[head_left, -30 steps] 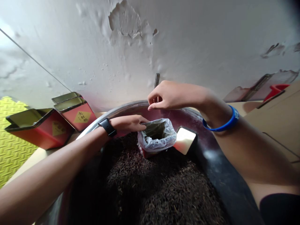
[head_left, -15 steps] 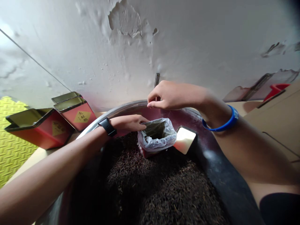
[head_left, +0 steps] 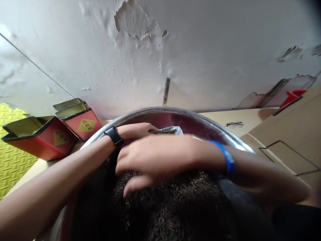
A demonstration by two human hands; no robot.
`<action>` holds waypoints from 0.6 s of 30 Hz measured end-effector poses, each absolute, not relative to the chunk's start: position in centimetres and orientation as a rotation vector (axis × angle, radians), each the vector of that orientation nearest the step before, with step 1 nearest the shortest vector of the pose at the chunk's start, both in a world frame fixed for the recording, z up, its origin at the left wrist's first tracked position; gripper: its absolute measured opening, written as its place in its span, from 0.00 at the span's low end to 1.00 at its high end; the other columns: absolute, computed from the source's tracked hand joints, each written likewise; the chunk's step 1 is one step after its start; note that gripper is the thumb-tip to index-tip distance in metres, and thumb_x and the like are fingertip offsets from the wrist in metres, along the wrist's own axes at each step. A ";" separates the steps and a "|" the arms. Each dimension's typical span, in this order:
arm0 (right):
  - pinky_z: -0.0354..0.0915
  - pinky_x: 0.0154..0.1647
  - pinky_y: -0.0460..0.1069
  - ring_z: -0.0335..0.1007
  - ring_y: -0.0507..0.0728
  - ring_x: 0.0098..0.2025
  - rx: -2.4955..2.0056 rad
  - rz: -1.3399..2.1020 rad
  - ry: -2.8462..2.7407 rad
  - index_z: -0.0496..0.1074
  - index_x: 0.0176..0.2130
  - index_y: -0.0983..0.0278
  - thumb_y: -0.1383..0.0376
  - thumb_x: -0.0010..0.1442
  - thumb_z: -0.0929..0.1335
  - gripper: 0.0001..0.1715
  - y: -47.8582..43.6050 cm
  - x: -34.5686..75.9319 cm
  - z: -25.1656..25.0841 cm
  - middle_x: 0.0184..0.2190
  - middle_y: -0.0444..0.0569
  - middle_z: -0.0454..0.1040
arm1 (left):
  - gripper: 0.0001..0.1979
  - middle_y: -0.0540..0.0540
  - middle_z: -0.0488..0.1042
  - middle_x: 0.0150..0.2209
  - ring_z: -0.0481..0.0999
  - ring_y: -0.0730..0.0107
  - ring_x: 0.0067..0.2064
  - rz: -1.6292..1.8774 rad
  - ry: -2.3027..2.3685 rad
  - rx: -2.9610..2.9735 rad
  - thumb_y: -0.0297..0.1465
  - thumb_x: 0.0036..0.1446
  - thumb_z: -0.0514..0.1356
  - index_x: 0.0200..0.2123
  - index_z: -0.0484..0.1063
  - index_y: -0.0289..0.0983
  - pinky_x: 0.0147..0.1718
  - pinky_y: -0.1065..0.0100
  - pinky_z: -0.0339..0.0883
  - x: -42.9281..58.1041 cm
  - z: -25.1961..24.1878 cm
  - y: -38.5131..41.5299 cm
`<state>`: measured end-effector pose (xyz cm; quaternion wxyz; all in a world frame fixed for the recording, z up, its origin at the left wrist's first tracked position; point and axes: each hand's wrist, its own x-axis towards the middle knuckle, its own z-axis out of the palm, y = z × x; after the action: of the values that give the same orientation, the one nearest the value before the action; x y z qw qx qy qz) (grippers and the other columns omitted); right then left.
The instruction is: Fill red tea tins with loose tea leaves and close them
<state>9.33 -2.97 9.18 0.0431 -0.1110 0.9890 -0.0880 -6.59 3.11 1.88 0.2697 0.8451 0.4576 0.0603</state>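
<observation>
Dropping from above the plastic bag (head_left: 170, 130) half a second ago, the right hand (head_left: 155, 157) is now lying spread and blurred on the tea leaves (head_left: 175, 201) in the steel basin (head_left: 150, 112), grasping nothing visible. The left hand (head_left: 135, 130) is pinching the bag's rim. The red tins (head_left: 82, 122) are showing yellow diamond labels with unreadable Chinese characters.

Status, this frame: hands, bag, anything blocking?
Left hand at bag rim, grip unclear. Right hand open on tea leaves. It hides most of bag.
</observation>
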 end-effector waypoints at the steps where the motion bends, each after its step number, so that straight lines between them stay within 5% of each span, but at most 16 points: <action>1: 0.61 0.30 0.49 0.68 0.57 0.40 -0.438 -0.285 2.946 0.71 0.44 0.70 0.52 0.60 0.61 0.25 -4.1 8.8 7.6 0.44 0.55 0.72 | 0.16 0.52 0.74 0.34 0.67 0.69 0.34 0.151 1.232 2.294 0.29 0.54 0.50 0.43 0.73 0.39 0.34 0.69 0.59 -6.5 1.9 3.1; 6: 0.67 0.30 0.54 0.61 0.71 0.55 -0.519 -0.212 2.733 0.57 0.61 0.66 0.49 0.56 0.62 0.40 -7.5 7.0 -0.7 0.63 0.61 0.52 | 0.19 0.51 0.76 0.42 0.71 0.70 0.37 0.122 1.182 2.338 0.28 0.54 0.50 0.48 0.72 0.40 0.37 0.71 0.60 -5.8 2.1 3.0; 11: 0.66 0.21 0.51 0.62 0.71 0.56 -0.603 -0.292 2.504 0.67 0.55 0.59 0.59 0.52 0.65 0.30 -8.5 6.5 -2.9 0.63 0.55 0.53 | 0.20 0.50 0.76 0.44 0.71 0.70 0.38 0.126 1.187 2.331 0.27 0.54 0.50 0.49 0.71 0.41 0.37 0.71 0.59 -5.9 2.2 3.0; 14: 0.64 0.17 0.48 0.73 0.65 0.43 -0.486 -0.474 2.413 0.75 0.36 0.60 0.65 0.44 0.69 0.15 -8.7 6.4 -1.7 0.53 0.54 0.69 | 0.19 0.50 0.76 0.43 0.71 0.71 0.37 0.130 1.176 2.333 0.28 0.55 0.50 0.48 0.72 0.40 0.37 0.71 0.59 -6.0 2.2 3.1; 16: 0.64 0.17 0.47 0.74 0.59 0.32 -0.348 -0.591 2.264 0.69 0.20 0.62 0.66 0.43 0.69 0.04 -8.7 6.5 -0.8 0.36 0.51 0.77 | 0.18 0.50 0.76 0.43 0.71 0.71 0.37 0.126 1.166 2.336 0.28 0.55 0.50 0.47 0.72 0.40 0.37 0.71 0.59 -6.1 2.1 3.2; 18: 0.63 0.18 0.46 0.71 0.54 0.25 -0.272 -0.662 2.169 0.58 0.13 0.62 0.67 0.46 0.69 0.18 -8.6 6.7 0.1 0.22 0.46 0.73 | 0.18 0.50 0.76 0.42 0.71 0.71 0.37 0.120 1.168 2.342 0.28 0.55 0.50 0.47 0.72 0.40 0.38 0.71 0.59 -6.1 2.1 3.2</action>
<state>6.70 -8.60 0.09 0.4157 -0.1082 0.8637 -0.2637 -6.12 3.18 2.09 0.2580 0.8637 0.4306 0.0442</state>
